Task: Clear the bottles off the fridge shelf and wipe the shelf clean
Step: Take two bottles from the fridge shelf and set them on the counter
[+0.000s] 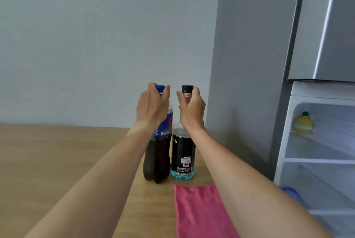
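Two bottles stand side by side on the wooden table [57, 161]. The cola bottle [158, 157] has a blue cap and blue label; my left hand [151, 107] grips its neck just under the cap. The clear bottle with a black label and black cap [183, 157] stands to its right, and my right hand [192, 109] is wrapped around its neck. A pink cloth [199, 211] lies flat on the table in front of the bottles. The open fridge [317, 141] at the right shows white shelves [317, 160].
A yellow lemon-shaped bottle with a green cap [303, 123] sits on the fridge's upper shelf. Something blue [290, 192] shows low in the fridge. The grey fridge door [326, 26] looms at the upper right. A pale wall stands behind the table.
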Motion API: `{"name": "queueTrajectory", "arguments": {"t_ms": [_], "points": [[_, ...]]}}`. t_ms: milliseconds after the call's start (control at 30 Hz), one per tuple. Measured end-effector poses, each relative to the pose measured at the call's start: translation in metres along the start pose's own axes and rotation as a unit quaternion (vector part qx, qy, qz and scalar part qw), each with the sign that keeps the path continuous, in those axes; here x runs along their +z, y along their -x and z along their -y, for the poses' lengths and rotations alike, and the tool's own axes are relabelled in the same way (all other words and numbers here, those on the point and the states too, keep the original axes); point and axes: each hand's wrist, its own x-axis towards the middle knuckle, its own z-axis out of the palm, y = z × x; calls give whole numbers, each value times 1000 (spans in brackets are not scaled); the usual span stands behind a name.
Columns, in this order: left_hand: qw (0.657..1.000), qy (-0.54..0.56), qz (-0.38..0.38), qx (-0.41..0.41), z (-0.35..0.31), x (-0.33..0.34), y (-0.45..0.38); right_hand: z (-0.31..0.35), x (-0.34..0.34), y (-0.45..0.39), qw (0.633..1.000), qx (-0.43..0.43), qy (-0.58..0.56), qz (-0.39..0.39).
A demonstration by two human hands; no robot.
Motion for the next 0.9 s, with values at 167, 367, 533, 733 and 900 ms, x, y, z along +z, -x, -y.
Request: {"name": "queueTrajectory", "arguments": {"t_ms": [167,367,533,733,900], "points": [[999,-28,20,2,1,-3,-1,1,-4,8,999,29,23,33],[995,-98,1,14,-16,-27,26,12,-37,45,970,16,234,68],[980,-176,-3,92,-30,-45,78,40,-84,71,937,-53,334,88],[973,-143,75,167,-59,-41,160,64,-155,121,916,-90,378,100],[966,-73,153,196,-96,-9,234,54,-235,168,894,-42,436,97]]}}
